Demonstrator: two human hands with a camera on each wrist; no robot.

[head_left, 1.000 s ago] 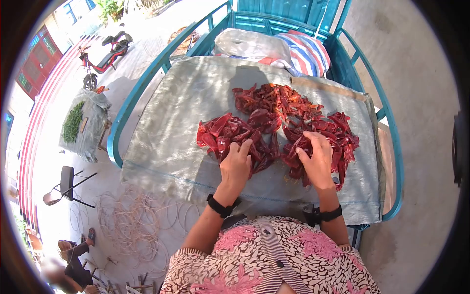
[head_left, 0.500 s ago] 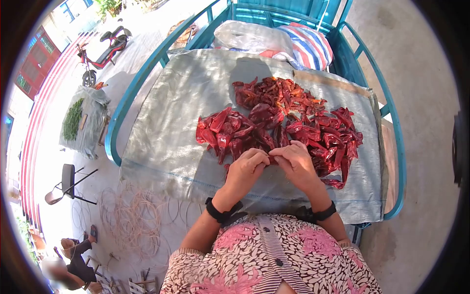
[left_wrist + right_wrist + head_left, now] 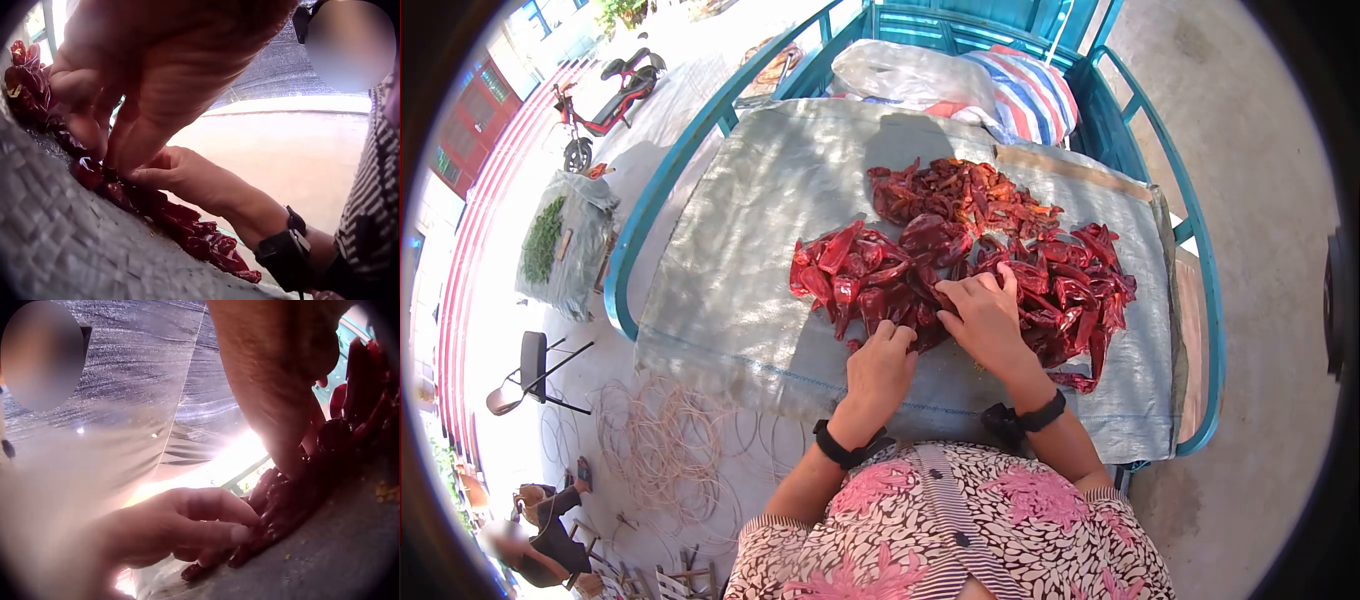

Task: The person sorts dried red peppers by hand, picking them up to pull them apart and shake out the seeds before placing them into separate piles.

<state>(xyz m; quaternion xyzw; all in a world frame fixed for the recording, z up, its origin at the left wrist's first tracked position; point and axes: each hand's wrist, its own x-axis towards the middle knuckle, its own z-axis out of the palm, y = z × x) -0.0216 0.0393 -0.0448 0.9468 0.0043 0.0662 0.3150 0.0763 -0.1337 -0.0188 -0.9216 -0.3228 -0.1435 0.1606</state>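
Wrinkled, glossy dried red peppers lie in heaps on a woven grey-green sheet (image 3: 730, 250). My left hand (image 3: 880, 372) is low at the front edge of the left pepper heap (image 3: 840, 270), its fingers curled and its thumb and fingertips pinching a red pepper. In the right wrist view that left hand (image 3: 181, 525) shows side on, fingertips among the peppers (image 3: 281, 506). My right hand (image 3: 988, 322) reaches in between the left heap and the right pepper heap (image 3: 1090, 300), fingers spread and tips touching peppers. In the left wrist view, a shiny pepper (image 3: 89, 173) lies beneath the left fingers.
Beyond is a heap of smaller, orange-red peppers (image 3: 980, 190). Blue cart rails (image 3: 675, 170) flank the sheet, with a striped bag (image 3: 1030, 95) behind. Left of the cart are a chair (image 3: 533, 370), coiled cord (image 3: 660, 440), a scooter (image 3: 610, 105) and a seated person (image 3: 545, 540).
My hands first sat apart on the two heaps, then met over a pepper at the front. Now they have parted: left drawn back left, right moved up onto the peppers.
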